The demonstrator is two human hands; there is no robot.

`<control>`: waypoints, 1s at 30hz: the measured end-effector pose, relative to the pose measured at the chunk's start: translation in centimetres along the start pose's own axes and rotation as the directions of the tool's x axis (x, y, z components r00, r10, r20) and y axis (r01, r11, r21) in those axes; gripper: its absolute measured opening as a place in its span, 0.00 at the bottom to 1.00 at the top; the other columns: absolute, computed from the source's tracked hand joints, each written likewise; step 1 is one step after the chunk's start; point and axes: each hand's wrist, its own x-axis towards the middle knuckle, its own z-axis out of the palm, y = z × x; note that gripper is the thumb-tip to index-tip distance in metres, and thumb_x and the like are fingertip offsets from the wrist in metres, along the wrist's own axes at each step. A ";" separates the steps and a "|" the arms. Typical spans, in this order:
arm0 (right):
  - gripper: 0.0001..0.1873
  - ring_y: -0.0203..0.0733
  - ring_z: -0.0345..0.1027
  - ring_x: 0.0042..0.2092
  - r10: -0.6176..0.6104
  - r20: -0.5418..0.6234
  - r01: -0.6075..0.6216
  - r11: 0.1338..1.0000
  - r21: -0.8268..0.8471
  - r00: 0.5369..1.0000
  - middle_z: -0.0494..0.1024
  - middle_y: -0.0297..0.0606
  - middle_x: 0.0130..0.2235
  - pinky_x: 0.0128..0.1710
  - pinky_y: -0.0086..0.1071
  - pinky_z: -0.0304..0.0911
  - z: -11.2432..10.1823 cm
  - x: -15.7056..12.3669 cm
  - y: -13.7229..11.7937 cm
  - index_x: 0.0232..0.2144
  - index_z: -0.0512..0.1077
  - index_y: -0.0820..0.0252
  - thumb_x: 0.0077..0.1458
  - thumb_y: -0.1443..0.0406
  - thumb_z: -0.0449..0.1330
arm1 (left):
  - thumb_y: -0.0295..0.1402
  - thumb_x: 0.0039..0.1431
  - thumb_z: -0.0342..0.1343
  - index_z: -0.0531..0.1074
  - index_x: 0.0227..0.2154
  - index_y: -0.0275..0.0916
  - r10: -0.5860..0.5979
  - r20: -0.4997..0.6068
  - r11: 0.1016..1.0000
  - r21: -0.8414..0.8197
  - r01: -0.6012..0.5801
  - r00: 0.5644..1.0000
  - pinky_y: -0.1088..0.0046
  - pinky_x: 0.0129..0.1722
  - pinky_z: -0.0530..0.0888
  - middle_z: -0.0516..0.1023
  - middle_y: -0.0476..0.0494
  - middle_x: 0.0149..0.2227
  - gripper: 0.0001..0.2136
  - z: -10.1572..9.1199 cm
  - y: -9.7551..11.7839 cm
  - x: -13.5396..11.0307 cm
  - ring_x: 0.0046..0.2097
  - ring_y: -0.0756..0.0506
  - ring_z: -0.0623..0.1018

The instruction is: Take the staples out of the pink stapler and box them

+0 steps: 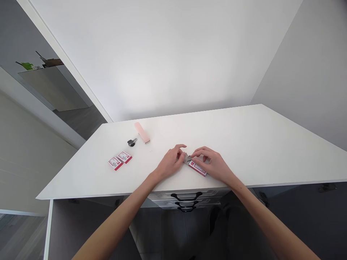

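A small red-and-white staple box [197, 168] lies on the white desk near its front edge, its inner part slid out to the left. Grey staples [187, 159] show in that open part. My left hand [171, 161] grips the left end of the box between thumb and fingers, its index finger raised. With thumb and index finger bent together, my right hand [211, 163] pinches at the staples; a dark grey piece shows at its fingertips. Part of the box is hidden under the right hand.
To the left on the desk [257, 144] lie a pink stapler [142, 132], a black staple remover [132, 142] and two more red-and-white boxes, a nearer box [115, 163] and a farther box [124, 157]. Drawers with black handles [186, 197] sit below the front edge. A wall [176, 57] rises behind.
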 end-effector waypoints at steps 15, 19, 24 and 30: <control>0.08 0.44 0.72 0.44 0.015 -0.010 -0.016 0.997 -0.078 1.000 0.78 0.37 0.45 0.43 0.38 0.65 0.3 0.0 0.8 0.42 0.76 0.50 0.66 0.59 0.58 | 0.42 0.72 0.46 0.66 0.56 0.43 0.033 -0.004 0.999 -0.032 -0.033 0.999 0.67 0.42 0.71 0.78 0.49 0.35 0.16 0.2 -0.4 0.0 0.37 0.46 0.76; 0.08 0.45 0.71 0.45 0.004 -0.001 -0.004 0.997 -0.078 1.000 0.78 0.37 0.45 0.43 0.38 0.64 0.4 0.0 0.9 0.43 0.76 0.50 0.66 0.59 0.58 | 0.41 0.68 0.53 0.66 0.56 0.43 0.064 -0.010 0.998 -0.009 -0.064 0.998 0.67 0.43 0.72 0.78 0.48 0.36 0.17 0.2 -0.5 -0.1 0.39 0.45 0.77; 0.10 0.44 0.69 0.39 0.034 -0.005 -0.035 0.992 -0.125 0.999 0.75 0.38 0.42 0.39 0.38 0.64 0.3 -0.1 0.7 0.43 0.76 0.50 0.66 0.57 0.57 | 0.40 0.68 0.53 0.67 0.56 0.45 0.059 0.017 0.998 -0.036 -0.059 0.998 0.67 0.44 0.72 0.78 0.50 0.34 0.16 0.2 -0.3 -0.2 0.37 0.46 0.77; 0.11 0.40 0.62 0.31 0.041 0.025 -0.037 0.989 -0.141 0.999 0.68 0.34 0.34 0.35 0.36 0.62 0.4 -0.1 0.5 0.43 0.77 0.50 0.68 0.57 0.55 | 0.40 0.68 0.54 0.66 0.56 0.45 0.063 0.039 0.997 -0.057 -0.060 0.997 0.68 0.42 0.72 0.79 0.50 0.34 0.16 0.1 -0.1 -0.2 0.37 0.46 0.77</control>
